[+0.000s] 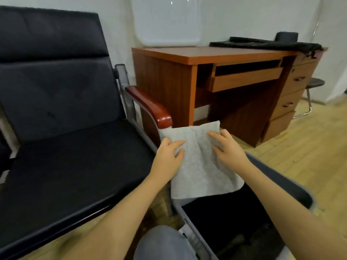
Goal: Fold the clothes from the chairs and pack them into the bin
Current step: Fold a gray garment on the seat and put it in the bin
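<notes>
Packing step: both hands, left and right, grasp a folded grey cloth over the bin's far rim, at twelve o'clock from its dark interior. Next, I judge: lower it flat inside, then let go.

Folded light-grey cloth held flat over grey bin; black chair seat bare.
</notes>
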